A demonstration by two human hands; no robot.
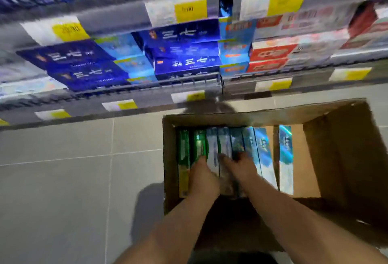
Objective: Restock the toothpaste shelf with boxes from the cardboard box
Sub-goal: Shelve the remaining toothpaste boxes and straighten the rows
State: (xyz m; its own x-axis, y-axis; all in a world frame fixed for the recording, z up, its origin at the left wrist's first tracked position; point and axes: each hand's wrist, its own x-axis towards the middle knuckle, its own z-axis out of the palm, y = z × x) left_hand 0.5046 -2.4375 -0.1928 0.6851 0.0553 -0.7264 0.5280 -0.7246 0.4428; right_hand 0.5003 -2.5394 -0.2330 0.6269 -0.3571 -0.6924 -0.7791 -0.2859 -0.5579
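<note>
Two bare forearms reaching down from the near edge into an open brown cardboard box point(340, 158) standing on a grey tiled floor point(63, 179). Left hand point(204, 174) and right hand point(241, 167) side by side on a row of upright green and blue-teal toothpaste boxes point(222, 148) packed along the carton's left wall. Fingers blurred among the box tops; whether gripping or merely resting, cannot tell for either hand. One lone teal toothpaste box point(286, 158) upright, apart from the row, toward the carton's right side. Beyond the carton's far wall, grey metal store shelves point(147, 87) with yellow price tags point(195, 96) along the front edges, stocked with stacked dark blue boxes point(186, 65), light blue ones and red and white boxes point(270, 53) to the right.
</note>
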